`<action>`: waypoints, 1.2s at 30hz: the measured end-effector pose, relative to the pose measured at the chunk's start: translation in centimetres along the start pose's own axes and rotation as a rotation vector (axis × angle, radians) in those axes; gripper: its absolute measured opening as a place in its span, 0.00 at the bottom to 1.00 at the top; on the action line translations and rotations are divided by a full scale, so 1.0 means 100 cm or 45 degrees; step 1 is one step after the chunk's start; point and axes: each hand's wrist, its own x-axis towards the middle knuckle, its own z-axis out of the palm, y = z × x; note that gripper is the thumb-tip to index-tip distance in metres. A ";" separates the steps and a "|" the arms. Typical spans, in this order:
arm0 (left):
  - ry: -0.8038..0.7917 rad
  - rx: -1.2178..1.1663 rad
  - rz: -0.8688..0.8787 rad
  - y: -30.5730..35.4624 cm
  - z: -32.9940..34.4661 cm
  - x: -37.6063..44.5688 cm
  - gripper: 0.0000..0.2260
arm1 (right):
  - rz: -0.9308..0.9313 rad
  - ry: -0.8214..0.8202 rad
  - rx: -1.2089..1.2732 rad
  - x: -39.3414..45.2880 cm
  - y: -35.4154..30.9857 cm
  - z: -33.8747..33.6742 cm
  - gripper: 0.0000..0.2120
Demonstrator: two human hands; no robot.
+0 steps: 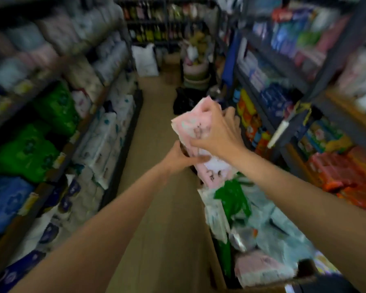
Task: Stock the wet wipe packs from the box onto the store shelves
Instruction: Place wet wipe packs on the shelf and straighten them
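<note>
I hold pink wet wipe packs [190, 125] up in the aisle, above the far end of the box. My right hand [220, 130] grips the top pack from above with curled fingers. My left hand [182, 155] grips the packs from below at their near left edge. A lower pink pack [213, 172] shows under my right wrist. The cardboard box [217, 269] stands at the lower right, filled with several pale blue, green and pink packs [266, 225]. The whole view is blurred by motion.
Shelves on the left [57, 132] hold green, white and blue bagged goods. Shelves on the right [283, 85] hold blue, orange and pink packs. A black bag [184, 100] and stacked tubs [195, 75] stand further down the tan floor [154, 166].
</note>
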 end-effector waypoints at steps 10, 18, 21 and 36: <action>0.506 -0.928 0.425 0.106 -0.187 -0.104 0.25 | -0.656 -0.318 0.762 0.043 -0.277 -0.050 0.10; 0.981 -0.594 0.526 0.181 -0.352 -0.273 0.18 | -1.387 -0.554 0.647 -0.002 -0.442 -0.036 0.27; 1.210 -0.275 0.457 0.213 -0.393 -0.344 0.14 | -1.679 -0.127 0.201 -0.016 -0.498 -0.019 0.39; 1.617 1.077 -0.515 0.264 -0.492 -0.544 0.24 | -2.472 1.008 0.205 -0.115 -0.737 0.077 0.35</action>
